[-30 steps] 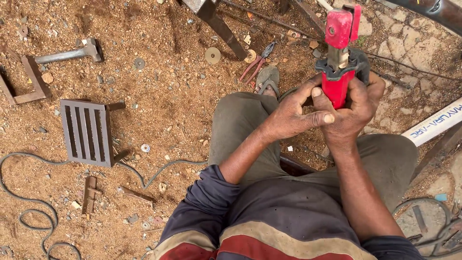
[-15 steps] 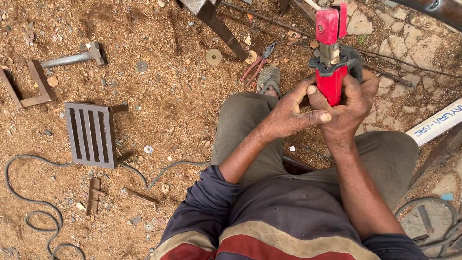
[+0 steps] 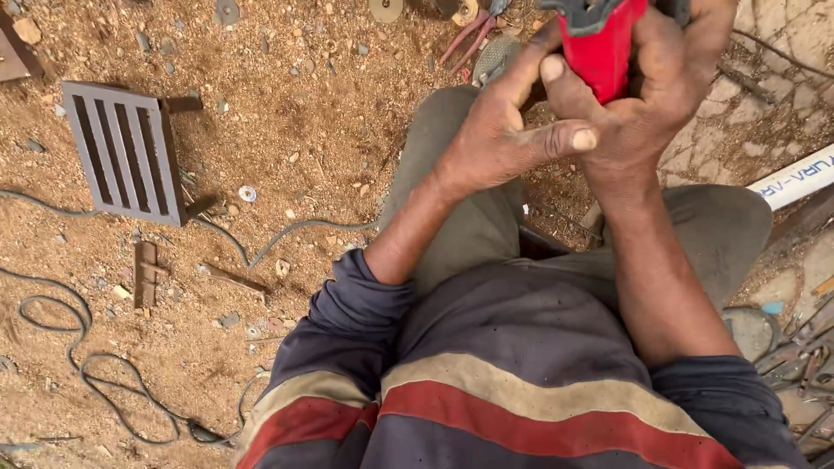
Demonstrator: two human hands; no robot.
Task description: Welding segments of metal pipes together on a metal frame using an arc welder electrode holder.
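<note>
I sit on dirt ground and hold a red power tool (image 3: 601,48) with a dark head upright above my knees, its top cut off by the frame's upper edge. My right hand (image 3: 660,95) wraps around the red body from the right. My left hand (image 3: 512,130) presses against the tool from the left, thumb stretched across toward the right hand and a finger on the red body. Both forearms come out of dark blue sleeves.
A grey slatted metal grate (image 3: 126,152) lies on the dirt at left, with a black cable (image 3: 95,365) looping below it. Red-handled pliers (image 3: 469,35) and a metal disc (image 3: 385,9) lie at the top. A white pipe (image 3: 795,178) lies at right; metal scraps (image 3: 804,356) sit lower right.
The view has dropped and closed in, so the tool's upper part has left the frame. Both hands keep their hold on the red tool.
</note>
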